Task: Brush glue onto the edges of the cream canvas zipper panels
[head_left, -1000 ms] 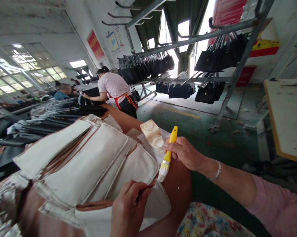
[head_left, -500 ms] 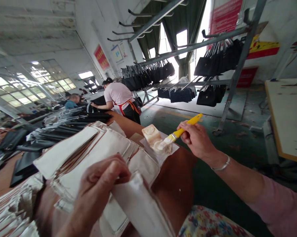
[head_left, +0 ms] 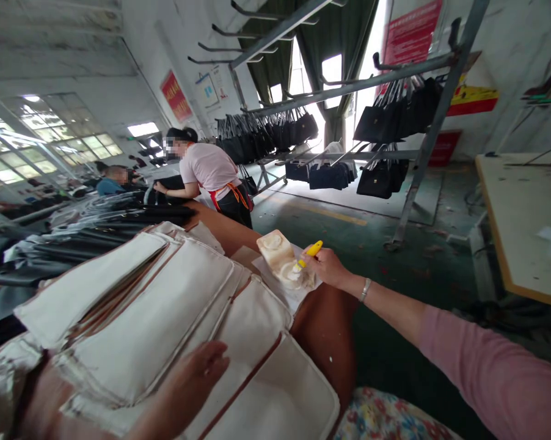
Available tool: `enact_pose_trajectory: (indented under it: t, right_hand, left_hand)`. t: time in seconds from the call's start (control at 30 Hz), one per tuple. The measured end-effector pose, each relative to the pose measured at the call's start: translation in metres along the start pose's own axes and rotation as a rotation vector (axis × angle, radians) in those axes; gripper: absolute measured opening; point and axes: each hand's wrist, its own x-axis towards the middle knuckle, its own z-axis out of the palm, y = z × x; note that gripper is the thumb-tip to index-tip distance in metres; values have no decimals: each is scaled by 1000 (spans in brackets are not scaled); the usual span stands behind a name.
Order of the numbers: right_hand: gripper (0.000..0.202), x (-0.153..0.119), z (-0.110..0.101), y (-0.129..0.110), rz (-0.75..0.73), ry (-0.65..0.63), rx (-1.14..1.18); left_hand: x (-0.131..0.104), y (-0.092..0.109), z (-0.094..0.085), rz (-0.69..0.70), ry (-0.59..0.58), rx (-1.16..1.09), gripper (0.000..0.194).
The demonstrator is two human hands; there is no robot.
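Observation:
My right hand [head_left: 331, 267] is closed around the yellow handle of a paintbrush [head_left: 310, 249]. The brush's bristles are down in thick white paste in a cut-open plastic container [head_left: 275, 245], which rests on a white sheet near the table edge. Low in the view, my left hand [head_left: 195, 380] hovers over or rests on white padded panels; which of the two I cannot tell. Its fingers are loosely bent and slightly blurred, with nothing visible in them. Just right of it, a white panel [head_left: 280, 397] with a brown edge lies flat.
More white panels [head_left: 151, 311] are stacked across the brown tabletop [head_left: 325, 330]. Black bags [head_left: 133, 229] lie behind them. A person in a pink shirt [head_left: 209, 166] bends over the table's far end. A metal rack [head_left: 422, 165] with hanging black bags stands beyond; another table [head_left: 523, 226] is at right.
My left hand has let go of the white panel, which now lies flat on the others. My right hand has moved left and down, and the brush now stands more upright in the paste.

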Motion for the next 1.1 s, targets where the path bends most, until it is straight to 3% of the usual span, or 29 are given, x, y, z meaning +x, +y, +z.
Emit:
enact_pose_trajectory:
  t: [0.07, 0.17, 0.33, 0.47, 0.57, 0.7, 0.8, 0.87, 1.0, 1.1]
  right_hand:
    - [25, 7, 15, 4, -20, -55, -35]
    - [18, 12, 25, 6, -68, -113, -83]
    - [18, 1, 13, 10, -178, -172, -119]
    - [17, -23, -4, 7, -333, -328, -145]
    - [19, -41, -16, -6, -383, -311, -95]
    - [24, -62, -22, -27, -112, -147, 135]
    - [34, -79, -18, -39, 198, -105, 340]
    - [38, -90, -11, -45, 309, -104, 432]
    - [39, -99, 8, -53, 251, -176, 431]
    - [39, -95, 16, -58, 217, -149, 401]
  left_hand:
    - [4, 16, 36, 10, -98, 78, 32]
    - [9, 41, 77, -62, -102, 217, 28]
    - [11, 60, 111, -146, -85, 263, 21]
    - [9, 61, 117, -167, -91, 223, 20]
    - [6, 63, 120, -179, -86, 183, 19]
    - [-1, 69, 123, -210, -42, 151, 16]
    - [-6, 73, 120, -225, -41, 92, 17]
    - [-11, 73, 116, -202, -65, -5, 21]
    - [-20, 73, 107, -132, -103, -386, 28]
    - [-28, 76, 101, -133, -80, -506, 32]
